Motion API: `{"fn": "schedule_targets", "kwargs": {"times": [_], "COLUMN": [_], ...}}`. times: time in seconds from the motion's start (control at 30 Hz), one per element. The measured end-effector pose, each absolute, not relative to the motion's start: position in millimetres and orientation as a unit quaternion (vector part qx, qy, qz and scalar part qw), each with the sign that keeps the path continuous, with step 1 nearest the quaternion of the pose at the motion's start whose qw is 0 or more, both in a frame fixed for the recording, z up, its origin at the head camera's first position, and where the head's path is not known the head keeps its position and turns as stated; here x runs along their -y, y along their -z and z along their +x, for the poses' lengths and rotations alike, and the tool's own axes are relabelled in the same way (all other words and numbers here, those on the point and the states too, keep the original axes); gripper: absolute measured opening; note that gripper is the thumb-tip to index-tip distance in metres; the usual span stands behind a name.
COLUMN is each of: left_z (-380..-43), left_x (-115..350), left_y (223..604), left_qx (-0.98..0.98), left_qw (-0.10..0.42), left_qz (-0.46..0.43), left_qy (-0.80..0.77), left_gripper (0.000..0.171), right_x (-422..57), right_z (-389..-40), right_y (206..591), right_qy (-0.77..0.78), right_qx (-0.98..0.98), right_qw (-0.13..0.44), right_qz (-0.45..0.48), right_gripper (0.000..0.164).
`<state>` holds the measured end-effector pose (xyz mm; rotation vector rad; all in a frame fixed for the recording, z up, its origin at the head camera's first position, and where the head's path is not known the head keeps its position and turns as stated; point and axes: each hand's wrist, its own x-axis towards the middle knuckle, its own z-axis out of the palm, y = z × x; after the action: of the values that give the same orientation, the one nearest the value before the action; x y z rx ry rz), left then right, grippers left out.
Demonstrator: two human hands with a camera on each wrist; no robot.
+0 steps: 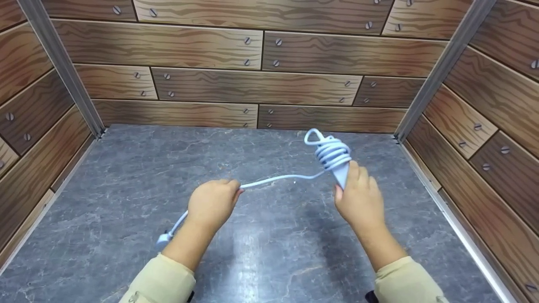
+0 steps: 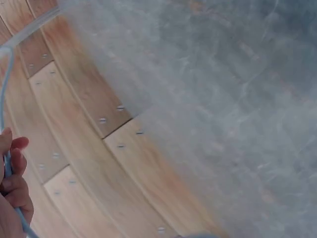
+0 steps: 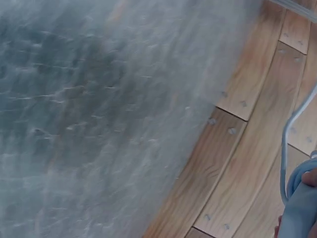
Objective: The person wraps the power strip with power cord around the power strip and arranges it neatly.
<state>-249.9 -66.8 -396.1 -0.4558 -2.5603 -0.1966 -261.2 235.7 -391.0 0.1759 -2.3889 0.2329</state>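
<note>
My right hand grips a flat, light-blue block by its lower end, fingers on one side and thumb on the other. Several turns of light-blue cord are wound round its upper part, and a small loop sticks out at the top left. From the windings the cord runs slack across to my left hand, which holds it in curled fingers. Past that hand the cord hangs down to a chunky light-blue plug beside the left forearm. In the right wrist view, the block shows only partly at the edge.
Below the hands spreads a grey marble-patterned surface. Wood-plank panels with printed screws enclose it at the back and both sides. Metal strips run up the corners.
</note>
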Motion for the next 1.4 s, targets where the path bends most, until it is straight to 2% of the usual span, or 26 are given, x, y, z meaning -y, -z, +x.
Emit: {"fn": "schedule_targets", "kwargs": {"times": [0.17,0.4,0.6,1.0,1.4], "left_z": [-241.3,-230.8,-221.2,-233.6,-250.4], "left_x": [63.0,56.9,44.9,55.5,58.7], "left_y": [385.0,369.9,353.7,331.2,310.8], "left_qx": [0.911,0.852,0.801,0.790,0.765], "left_qw": [0.334,0.400,0.450,0.474,0.515], "left_qz": [-0.239,-0.336,-0.396,-0.388,-0.384], "left_qy": [0.041,0.017,-0.004,-0.023,-0.043], "left_gripper": [0.018,0.019,0.027,0.028,0.036], "right_x": [-238.9,-234.7,-229.5,-221.4,-208.9], "right_z": [-259.9,-259.5,-257.4,-248.2,-235.9], "right_y": [398.3,398.2,407.7,406.8,402.0], "right_qy": [-0.078,-0.094,-0.039,0.014,0.084], "right_qx": [0.937,0.960,0.966,0.966,0.928], "right_qw": [0.337,0.263,0.253,0.243,0.240], "right_qz": [0.050,0.024,0.031,0.083,0.274], "right_gripper": [0.061,0.055,0.057,0.057,0.050]}}
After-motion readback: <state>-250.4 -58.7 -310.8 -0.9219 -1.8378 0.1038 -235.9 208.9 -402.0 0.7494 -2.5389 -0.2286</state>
